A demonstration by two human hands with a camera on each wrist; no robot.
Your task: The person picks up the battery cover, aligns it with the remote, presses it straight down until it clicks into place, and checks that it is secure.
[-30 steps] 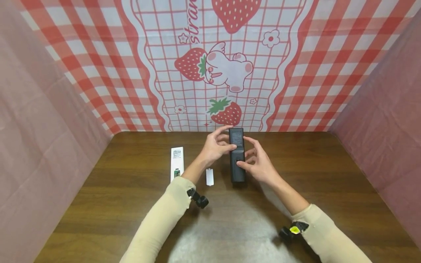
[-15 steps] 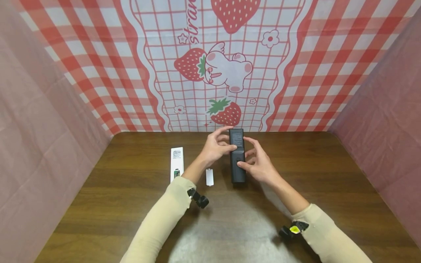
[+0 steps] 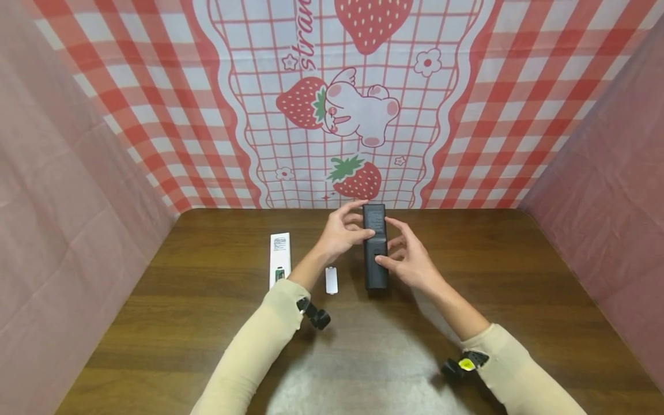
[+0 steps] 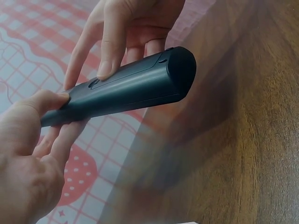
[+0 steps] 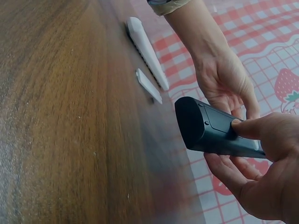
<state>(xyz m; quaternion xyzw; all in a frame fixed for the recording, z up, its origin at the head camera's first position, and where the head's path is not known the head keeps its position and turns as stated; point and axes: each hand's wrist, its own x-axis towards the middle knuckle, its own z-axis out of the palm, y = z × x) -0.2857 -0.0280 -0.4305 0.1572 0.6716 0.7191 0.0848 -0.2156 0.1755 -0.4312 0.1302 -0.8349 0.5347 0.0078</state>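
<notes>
Hands (image 3: 339, 233) (image 3: 411, 258) with a grip on a black remote (image 3: 376, 244), left sleeve (image 3: 254, 351) partly in front of white remote (image 3: 280, 256), white cover (image 3: 331, 280) between.

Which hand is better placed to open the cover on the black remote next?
Likely the right hand: its thumb rests on the cover by the notch. The left hand grips the remote nearer its far end.

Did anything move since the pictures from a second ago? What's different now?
Nothing has visibly changed. The left hand and right hand still hold the black remote. The white remote and small white cover lie where they were on the table.
</notes>
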